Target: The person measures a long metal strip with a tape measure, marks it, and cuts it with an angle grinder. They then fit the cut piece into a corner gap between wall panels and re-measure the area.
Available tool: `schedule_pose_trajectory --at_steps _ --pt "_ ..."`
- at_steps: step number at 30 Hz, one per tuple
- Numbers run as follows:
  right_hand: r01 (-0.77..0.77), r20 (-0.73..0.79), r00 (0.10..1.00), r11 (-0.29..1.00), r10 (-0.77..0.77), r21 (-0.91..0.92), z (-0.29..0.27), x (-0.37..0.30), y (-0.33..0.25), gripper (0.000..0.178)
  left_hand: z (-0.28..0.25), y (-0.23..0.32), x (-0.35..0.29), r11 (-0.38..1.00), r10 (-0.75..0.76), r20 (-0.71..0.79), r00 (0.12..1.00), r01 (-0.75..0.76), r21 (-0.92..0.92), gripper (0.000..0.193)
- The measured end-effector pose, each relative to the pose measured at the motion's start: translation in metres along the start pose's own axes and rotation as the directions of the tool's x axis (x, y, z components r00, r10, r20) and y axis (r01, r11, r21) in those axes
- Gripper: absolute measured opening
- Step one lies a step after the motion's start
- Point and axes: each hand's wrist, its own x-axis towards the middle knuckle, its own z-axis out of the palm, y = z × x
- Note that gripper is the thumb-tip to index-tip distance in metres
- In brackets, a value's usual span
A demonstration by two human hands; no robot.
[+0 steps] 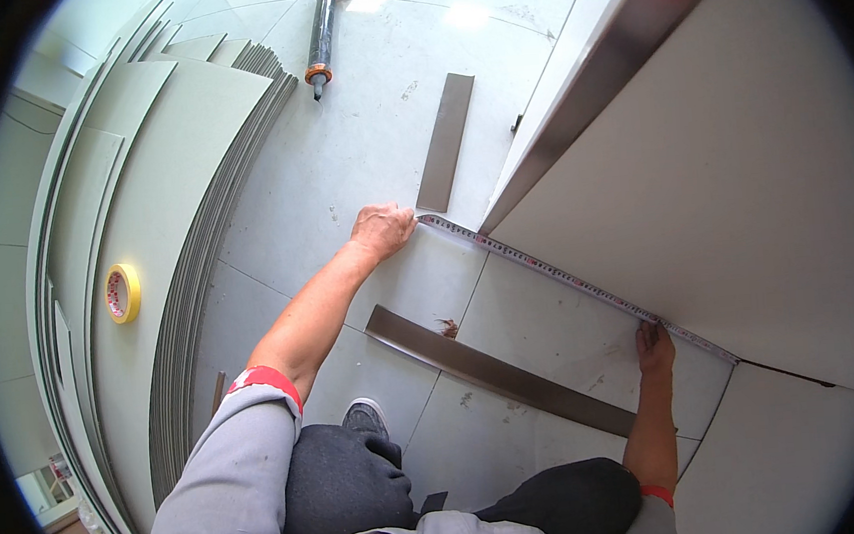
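A tape measure blade lies stretched along the foot of a white wall panel, on the tiled floor. My left hand presses its far end down near the panel's corner. My right hand pins the blade against the floor closer to me. A long dark metal strip lies flat on the tiles between my arms, apart from both hands. I am crouching, with my knees and one shoe at the bottom of the view.
A stack of grey sheets fans out on the left, with a yellow tape roll on top. A caulking gun lies at the far end. A shorter dark strip rests beyond my left hand.
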Motion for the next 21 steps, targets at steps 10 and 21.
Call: schedule_pose_trajectory --at_steps 10,21 --pt "0.009 -0.032 0.999 1.0 -0.01 -0.018 0.005 -0.008 -0.003 0.037 -0.005 0.004 0.001 1.0 -0.015 0.033 0.999 0.016 -0.013 0.03" --pt "-0.013 -0.027 1.0 1.0 0.013 0.019 -0.002 0.003 0.0 0.04 -0.002 0.002 0.001 1.0 -0.014 0.016 1.0 0.014 -0.025 0.029"
